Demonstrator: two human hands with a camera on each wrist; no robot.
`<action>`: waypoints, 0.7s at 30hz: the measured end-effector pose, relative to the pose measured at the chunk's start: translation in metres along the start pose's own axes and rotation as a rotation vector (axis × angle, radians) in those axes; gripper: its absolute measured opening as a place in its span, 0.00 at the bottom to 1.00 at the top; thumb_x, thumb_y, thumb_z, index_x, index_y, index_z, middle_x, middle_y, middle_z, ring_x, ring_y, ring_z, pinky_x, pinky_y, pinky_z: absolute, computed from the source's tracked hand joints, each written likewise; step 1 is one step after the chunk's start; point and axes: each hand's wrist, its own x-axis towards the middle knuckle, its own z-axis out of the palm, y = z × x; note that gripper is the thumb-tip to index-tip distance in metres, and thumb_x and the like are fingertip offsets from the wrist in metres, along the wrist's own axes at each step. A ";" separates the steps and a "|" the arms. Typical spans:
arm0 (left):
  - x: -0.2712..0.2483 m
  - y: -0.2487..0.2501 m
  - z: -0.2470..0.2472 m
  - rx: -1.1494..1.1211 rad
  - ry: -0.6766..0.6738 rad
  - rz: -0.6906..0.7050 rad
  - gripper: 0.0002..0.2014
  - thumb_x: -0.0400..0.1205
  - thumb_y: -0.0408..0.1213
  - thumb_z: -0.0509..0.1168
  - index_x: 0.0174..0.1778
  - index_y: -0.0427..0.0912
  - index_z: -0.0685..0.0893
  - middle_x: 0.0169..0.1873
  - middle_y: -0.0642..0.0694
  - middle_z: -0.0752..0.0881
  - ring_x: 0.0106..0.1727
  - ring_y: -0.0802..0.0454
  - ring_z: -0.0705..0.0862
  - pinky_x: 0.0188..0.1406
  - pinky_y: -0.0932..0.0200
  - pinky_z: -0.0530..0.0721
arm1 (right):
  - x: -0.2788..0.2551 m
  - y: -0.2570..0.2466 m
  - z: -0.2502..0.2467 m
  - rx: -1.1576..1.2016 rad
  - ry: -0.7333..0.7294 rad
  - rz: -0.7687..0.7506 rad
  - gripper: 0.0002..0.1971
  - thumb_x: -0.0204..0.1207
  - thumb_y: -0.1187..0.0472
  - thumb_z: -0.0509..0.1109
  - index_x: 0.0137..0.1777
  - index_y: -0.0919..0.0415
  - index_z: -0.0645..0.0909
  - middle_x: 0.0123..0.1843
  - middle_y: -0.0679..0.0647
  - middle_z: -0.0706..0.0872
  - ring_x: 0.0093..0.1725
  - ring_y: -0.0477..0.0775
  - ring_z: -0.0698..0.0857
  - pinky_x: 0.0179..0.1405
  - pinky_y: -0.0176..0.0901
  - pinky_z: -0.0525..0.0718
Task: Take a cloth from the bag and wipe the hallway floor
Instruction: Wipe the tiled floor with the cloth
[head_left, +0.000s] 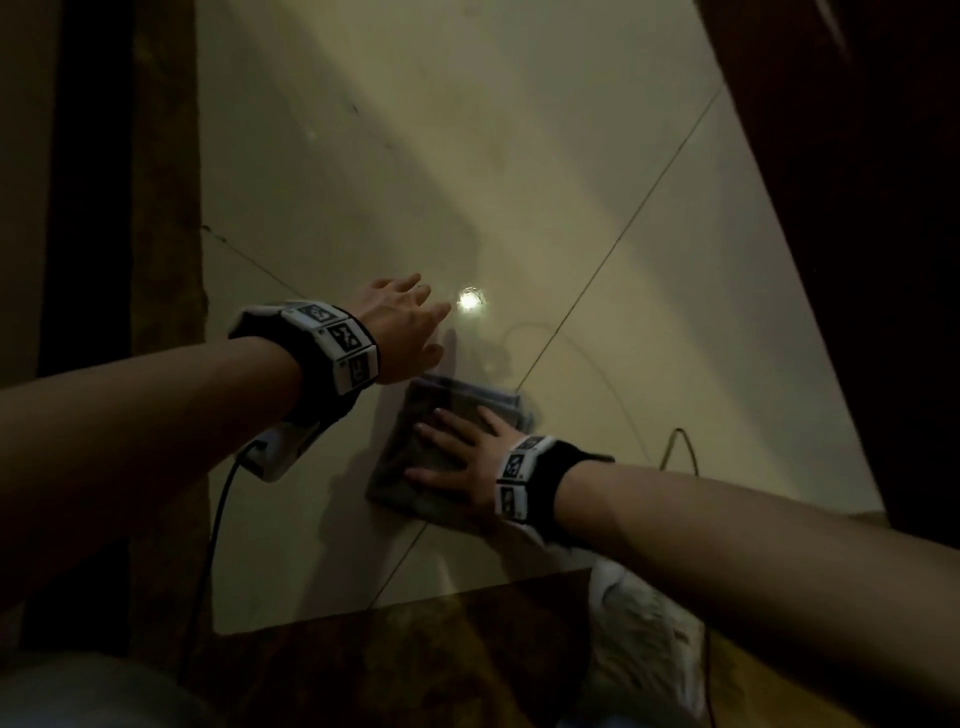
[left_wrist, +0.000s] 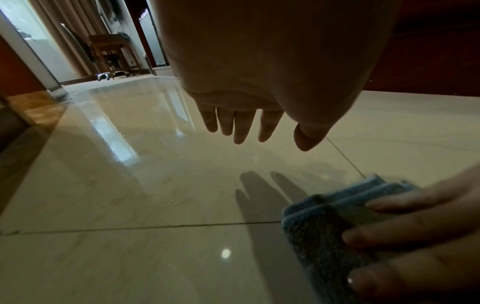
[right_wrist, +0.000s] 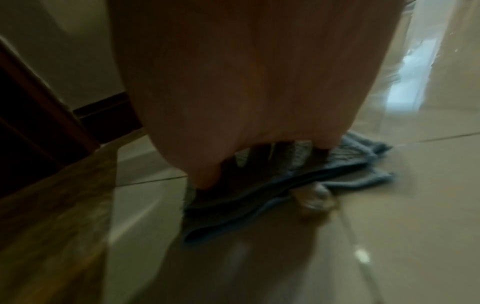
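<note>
The glossy tiled floor (head_left: 597, 171) stretches ahead of both hands, a tile seam running under them. The folded cloth (head_left: 415, 457) lies flat on it beneath the right hand (head_left: 462, 462), whose straight, spread fingers press it down, likely to wipe. The left hand (head_left: 402, 332), just beyond the cloth, hovers relaxed and empty, probably for balance

Both forearms are bare, with no sleeves. Each wrist carries a black strap (head_left: 563, 470) set with white square tiles printed with black-and-white markers: three tiles show on the left band (head_left: 337, 340), and several on the right band (head_left: 514, 478). Under the left wrist hangs a white camera box (head_left: 275, 452), with a black cable (head_left: 208, 561) plugged into its near end.
</note>
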 end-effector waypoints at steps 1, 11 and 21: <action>0.001 -0.002 0.002 -0.014 -0.016 -0.011 0.31 0.86 0.56 0.53 0.84 0.47 0.61 0.79 0.40 0.68 0.84 0.42 0.59 0.78 0.47 0.65 | 0.000 0.012 -0.002 0.010 0.006 0.018 0.41 0.80 0.37 0.60 0.84 0.33 0.37 0.87 0.55 0.31 0.85 0.66 0.34 0.78 0.78 0.42; 0.007 -0.002 0.017 -0.068 -0.027 -0.027 0.28 0.86 0.54 0.55 0.80 0.44 0.66 0.76 0.40 0.72 0.80 0.41 0.66 0.76 0.44 0.68 | -0.062 0.174 0.006 0.518 0.115 0.778 0.38 0.84 0.37 0.55 0.83 0.34 0.31 0.86 0.54 0.27 0.85 0.64 0.33 0.82 0.69 0.47; 0.003 -0.013 0.022 -0.068 -0.012 -0.044 0.28 0.85 0.55 0.54 0.77 0.43 0.70 0.72 0.39 0.75 0.75 0.40 0.71 0.70 0.45 0.72 | -0.003 0.060 -0.021 0.268 0.173 0.445 0.42 0.82 0.38 0.58 0.85 0.40 0.32 0.86 0.60 0.28 0.83 0.71 0.31 0.80 0.76 0.41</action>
